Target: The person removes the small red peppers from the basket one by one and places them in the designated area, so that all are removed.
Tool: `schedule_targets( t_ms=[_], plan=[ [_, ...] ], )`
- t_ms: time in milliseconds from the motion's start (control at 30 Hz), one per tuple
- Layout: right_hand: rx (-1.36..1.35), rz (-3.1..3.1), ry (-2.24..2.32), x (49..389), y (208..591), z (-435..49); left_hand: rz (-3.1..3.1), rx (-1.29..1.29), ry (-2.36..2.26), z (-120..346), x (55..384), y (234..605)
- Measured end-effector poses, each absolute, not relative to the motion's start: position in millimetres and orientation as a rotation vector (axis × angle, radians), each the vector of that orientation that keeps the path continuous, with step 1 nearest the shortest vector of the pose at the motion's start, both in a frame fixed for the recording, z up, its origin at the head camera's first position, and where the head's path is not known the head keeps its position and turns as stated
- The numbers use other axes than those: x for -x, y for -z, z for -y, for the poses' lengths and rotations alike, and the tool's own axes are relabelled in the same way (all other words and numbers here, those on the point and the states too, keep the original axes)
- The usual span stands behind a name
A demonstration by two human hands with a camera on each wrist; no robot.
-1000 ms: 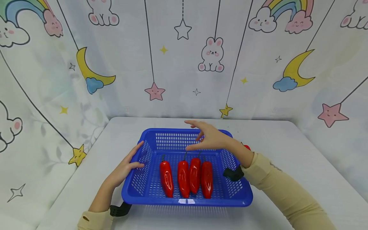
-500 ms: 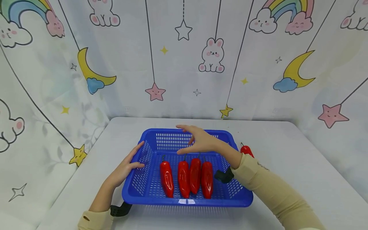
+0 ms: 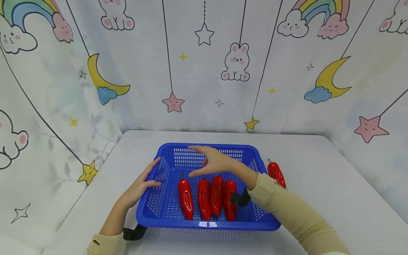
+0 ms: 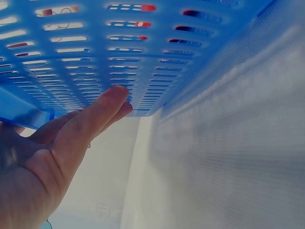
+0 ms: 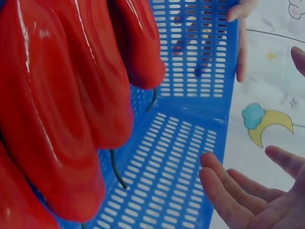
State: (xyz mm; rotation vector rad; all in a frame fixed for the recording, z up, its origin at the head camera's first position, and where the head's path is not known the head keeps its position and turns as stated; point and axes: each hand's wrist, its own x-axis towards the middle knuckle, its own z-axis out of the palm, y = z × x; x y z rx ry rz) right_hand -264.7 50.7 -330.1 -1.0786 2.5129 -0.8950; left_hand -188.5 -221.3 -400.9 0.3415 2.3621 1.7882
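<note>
A blue plastic basket (image 3: 147, 209) with slotted walls stands on the table, and several glossy red chili peppers (image 3: 185, 199) with green stems lie lengthwise in it. At the basket's left side my left hand (image 3: 137, 189) grips the rim, thumb over the inner side and fingers along the outside of the wall. My right hand (image 3: 214, 162) hovers over the basket beyond the stem ends, holding nothing, its thumb and fingers spread apart. Seen from the right wrist, the peppers (image 5: 47, 95) loom close and the right fingers (image 5: 228, 191) are straight in front of the basket wall.
One more red chili pepper (image 3: 276, 173) lies on the white table (image 3: 318, 184) right of the basket, partly hidden by the right sleeve (image 3: 287, 205). A curtain (image 3: 204, 71) printed with cartoon rabbits and stars hangs behind the table.
My right hand has moved left and slightly nearer over the basket, still holding nothing. The pepper outside has come into view from behind the arm. My left hand and the basket stay put.
</note>
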Motion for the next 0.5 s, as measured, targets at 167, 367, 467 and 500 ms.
schedule_targets(
  t_ms=[167, 367, 467, 500],
  plan=[
    [1.11, -2.499, 0.846, 264, 337, -43, -2.357, -0.348, -1.789, 222, 189, 401],
    [1.145, -2.483, 0.829, 263, 341, -35, -2.36, -0.344, -1.79, 222, 189, 401],
    [1.127, -2.483, 0.802, 262, 343, -31, -2.353, -0.342, -1.792, 222, 189, 401],
    [1.128, -2.492, 0.775, 262, 344, -30, -2.35, -0.342, -1.792, 222, 189, 401]
  ],
)
